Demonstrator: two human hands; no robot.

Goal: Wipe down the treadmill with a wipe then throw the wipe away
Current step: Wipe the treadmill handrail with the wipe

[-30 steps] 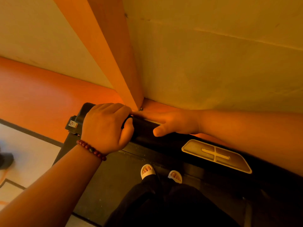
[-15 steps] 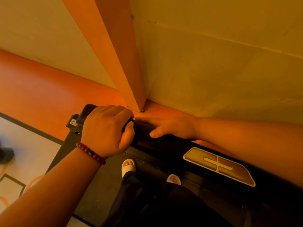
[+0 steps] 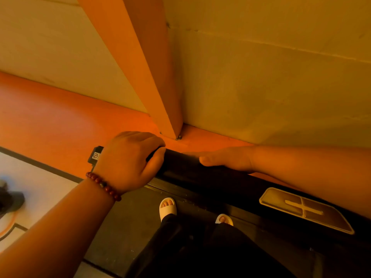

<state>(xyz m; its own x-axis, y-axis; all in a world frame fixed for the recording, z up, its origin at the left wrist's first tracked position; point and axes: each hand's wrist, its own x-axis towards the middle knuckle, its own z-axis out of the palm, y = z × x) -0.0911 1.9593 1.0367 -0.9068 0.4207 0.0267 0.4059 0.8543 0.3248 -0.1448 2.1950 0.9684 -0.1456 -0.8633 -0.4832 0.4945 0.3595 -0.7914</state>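
Observation:
The treadmill's black handlebar point(image 3: 180, 164) runs across the middle of the view, close to the wall. My left hand point(image 3: 128, 159), a beaded bracelet on its wrist, grips the bar's left end with fingers curled over it. My right hand point(image 3: 226, 159) lies on the bar further right, its fingers stretched along the far side and its thumb flat on top. No wipe shows; anything under either hand is hidden. A light console panel point(image 3: 305, 210) sits on the black frame at the right. The dark belt point(image 3: 124, 227) lies below.
An orange pillar point(image 3: 144, 77) meets the orange floor strip just behind the bar, with pale walls on both sides. My feet in white sandals point(image 3: 167, 205) stand on the treadmill. A dark shoe point(image 3: 10, 199) lies on the light floor at the left.
My left hand has slid left along the bar and now covers its end. My right hand has stayed on the bar, with the gap between the hands a little wider.

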